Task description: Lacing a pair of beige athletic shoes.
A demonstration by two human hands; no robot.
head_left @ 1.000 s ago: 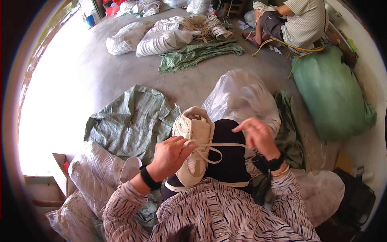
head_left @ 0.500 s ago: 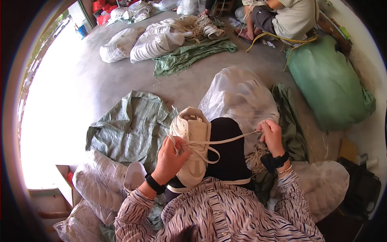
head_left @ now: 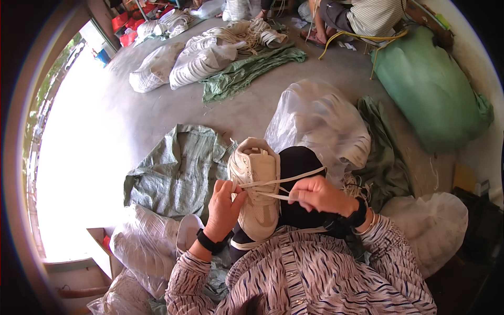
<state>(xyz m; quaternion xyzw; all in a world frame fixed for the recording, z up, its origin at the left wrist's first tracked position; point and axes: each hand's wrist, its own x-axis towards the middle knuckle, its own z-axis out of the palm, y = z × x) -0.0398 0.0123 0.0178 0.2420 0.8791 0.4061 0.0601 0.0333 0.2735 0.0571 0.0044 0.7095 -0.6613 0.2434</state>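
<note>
A cream-white shoe (head_left: 257, 181) lies on my lap with its toe pointing away from me, resting against my dark knee (head_left: 299, 163). My left hand (head_left: 224, 207) clasps the shoe's left side and pinches one end of a cream shoelace (head_left: 283, 179) at the eyelets. My right hand (head_left: 315, 195) is closed around the other part of the lace just right of the shoe. The lace crosses the shoe's tongue and runs out over the knee. Both wrists carry dark bands.
A clear plastic bag of white pieces (head_left: 320, 123) sits beyond my knee. Green woven sacks (head_left: 178, 168) lie on the concrete floor at left. A big green bundle (head_left: 428, 89) stands at right. Another person (head_left: 362, 16) sits at the far end near more bags (head_left: 199, 60).
My right hand has come back in from the right toward the shoe, so the stretched lace is now shorter. My left hand stays on the shoe's side.
</note>
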